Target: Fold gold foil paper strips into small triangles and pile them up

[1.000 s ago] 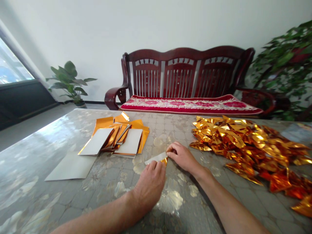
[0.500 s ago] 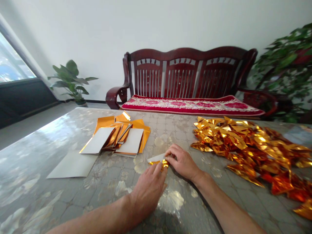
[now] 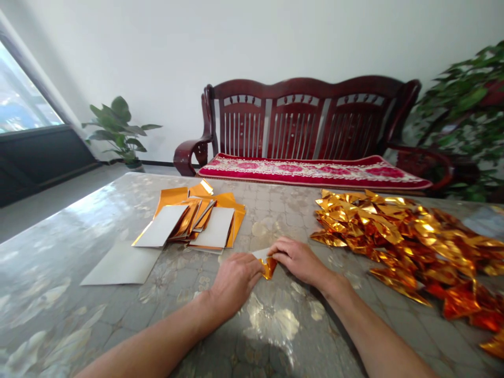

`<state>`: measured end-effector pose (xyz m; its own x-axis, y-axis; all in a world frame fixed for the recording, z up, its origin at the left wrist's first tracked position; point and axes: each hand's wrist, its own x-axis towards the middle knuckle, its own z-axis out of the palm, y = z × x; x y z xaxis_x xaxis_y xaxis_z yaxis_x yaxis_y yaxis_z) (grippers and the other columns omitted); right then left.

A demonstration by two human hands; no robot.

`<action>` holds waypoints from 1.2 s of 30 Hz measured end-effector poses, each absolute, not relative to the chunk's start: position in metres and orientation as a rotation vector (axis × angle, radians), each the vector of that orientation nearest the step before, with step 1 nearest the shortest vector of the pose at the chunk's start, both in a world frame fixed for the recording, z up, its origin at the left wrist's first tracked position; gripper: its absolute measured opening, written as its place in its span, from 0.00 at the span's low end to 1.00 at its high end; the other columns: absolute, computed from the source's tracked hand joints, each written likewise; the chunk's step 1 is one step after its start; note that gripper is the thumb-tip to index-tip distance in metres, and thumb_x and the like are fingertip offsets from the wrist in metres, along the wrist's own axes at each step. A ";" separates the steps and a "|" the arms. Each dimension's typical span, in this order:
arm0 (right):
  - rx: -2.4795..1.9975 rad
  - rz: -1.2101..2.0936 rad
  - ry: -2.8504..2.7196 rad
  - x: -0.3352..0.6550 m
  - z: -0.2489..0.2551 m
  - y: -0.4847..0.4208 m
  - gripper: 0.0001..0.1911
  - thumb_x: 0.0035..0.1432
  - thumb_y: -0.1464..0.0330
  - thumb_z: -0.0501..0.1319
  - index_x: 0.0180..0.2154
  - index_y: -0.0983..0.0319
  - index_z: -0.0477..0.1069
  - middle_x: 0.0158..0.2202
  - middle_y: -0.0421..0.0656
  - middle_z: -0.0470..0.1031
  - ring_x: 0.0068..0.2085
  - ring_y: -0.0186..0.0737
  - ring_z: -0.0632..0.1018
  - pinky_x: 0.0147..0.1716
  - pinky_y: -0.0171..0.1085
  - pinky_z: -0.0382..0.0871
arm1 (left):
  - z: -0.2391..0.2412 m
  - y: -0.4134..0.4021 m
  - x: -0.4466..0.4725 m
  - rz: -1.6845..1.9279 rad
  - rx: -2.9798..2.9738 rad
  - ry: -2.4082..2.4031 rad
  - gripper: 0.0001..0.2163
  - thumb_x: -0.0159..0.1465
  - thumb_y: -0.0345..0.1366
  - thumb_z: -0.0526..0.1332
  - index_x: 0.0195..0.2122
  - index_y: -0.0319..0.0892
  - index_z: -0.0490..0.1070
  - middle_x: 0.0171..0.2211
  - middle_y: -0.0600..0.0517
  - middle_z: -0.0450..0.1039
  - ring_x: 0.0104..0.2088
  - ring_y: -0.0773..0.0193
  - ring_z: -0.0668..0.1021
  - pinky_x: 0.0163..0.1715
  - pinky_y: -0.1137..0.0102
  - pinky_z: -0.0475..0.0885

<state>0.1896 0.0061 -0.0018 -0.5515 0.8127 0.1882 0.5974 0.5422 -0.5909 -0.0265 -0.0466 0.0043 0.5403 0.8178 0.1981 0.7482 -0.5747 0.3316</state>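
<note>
Reference object: one folded foil piece [image 3: 269, 268], gold on one face and white on the other, held just above the patterned tabletop [image 3: 74, 247], mid-frame. Its gold tip points down the frame toward the person; a white end shows at its upper left, under the fingers. Long axis roughly in line with the view, though the exact angle is hidden by the hands.

Left to right, all positions relative to the piece:

Far left: one window [image 3: 21, 86]. Beyond it and left: one potted plant [image 3: 122, 128].

Left, on the table: one loose white-backed sheet [image 3: 122, 265]. Nearer the piece and farther back: one loose stack of orange foil sheets [image 3: 171, 202], two white faces uppermost [image 3: 214, 228]; the sheets in it cannot be counted.

At the piece: two hands. Left hand [image 3: 235, 286] presses its fingertips against the piece's left side; right hand [image 3: 299, 261] comes from the right, fingers over its top. The hands are together, both clamped on the piece.

Directly behind: one dark red wooden bench [image 3: 303, 121] with three back panels and one red floral cushion [image 3: 307, 172].

Right, on the table: one heap of folded gold foil triangles [image 3: 401, 244], too many to count. Far right, behind it: one leafy plant [image 3: 460, 115].
</note>
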 end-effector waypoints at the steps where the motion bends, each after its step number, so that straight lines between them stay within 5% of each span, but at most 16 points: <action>1: -1.138 0.666 -2.336 0.190 -0.002 0.007 0.10 0.60 0.74 0.58 0.37 0.57 0.77 0.37 0.39 0.76 0.40 0.37 0.75 0.41 0.34 0.65 | 0.003 -0.045 -0.026 0.506 2.559 1.346 0.10 0.70 0.36 0.55 0.37 0.46 0.75 0.34 0.54 0.76 0.38 0.65 0.76 0.41 0.71 0.66; 11: -1.232 0.557 -2.334 0.180 -0.006 0.004 0.09 0.60 0.75 0.58 0.39 0.58 0.75 0.38 0.41 0.74 0.42 0.38 0.75 0.42 0.34 0.65 | 0.005 -0.040 -0.021 0.524 2.561 1.487 0.05 0.67 0.38 0.60 0.37 0.45 0.74 0.35 0.53 0.74 0.39 0.62 0.74 0.41 0.68 0.66; 17: -1.253 0.513 -2.314 0.178 -0.004 0.001 0.07 0.60 0.75 0.58 0.37 0.59 0.73 0.38 0.40 0.73 0.41 0.37 0.74 0.40 0.33 0.64 | 0.009 -0.047 -0.022 0.493 2.766 1.300 0.14 0.70 0.32 0.53 0.53 0.51 0.70 0.43 0.53 0.73 0.43 0.63 0.73 0.44 0.68 0.68; 25: -1.273 0.478 -2.322 0.178 -0.008 0.002 0.07 0.61 0.74 0.57 0.37 0.58 0.73 0.37 0.40 0.73 0.40 0.36 0.73 0.40 0.34 0.62 | 0.009 -0.059 -0.019 0.180 2.990 1.245 0.15 0.69 0.31 0.55 0.56 0.42 0.65 0.43 0.48 0.73 0.45 0.58 0.73 0.46 0.63 0.70; 30: -1.256 0.455 -2.311 0.179 -0.008 0.002 0.08 0.61 0.73 0.59 0.42 0.58 0.72 0.41 0.41 0.74 0.42 0.38 0.74 0.42 0.35 0.64 | 0.012 -0.056 -0.019 0.200 2.961 1.225 0.13 0.68 0.32 0.55 0.53 0.43 0.68 0.41 0.50 0.74 0.43 0.58 0.74 0.44 0.64 0.70; 36: -1.155 0.324 -2.385 0.181 -0.004 0.005 0.20 0.60 0.74 0.60 0.54 0.56 0.69 0.55 0.44 0.71 0.55 0.43 0.68 0.56 0.43 0.60 | 0.011 -0.040 -0.023 0.429 2.666 1.328 0.10 0.71 0.34 0.52 0.40 0.48 0.73 0.36 0.54 0.74 0.39 0.63 0.75 0.38 0.71 0.67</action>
<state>0.1809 0.0049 -0.0043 -0.5365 0.7861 0.3069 0.6756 0.6180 -0.4020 -0.0233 -0.0402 0.0108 0.5716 0.7975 0.1931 0.7598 -0.6033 0.2424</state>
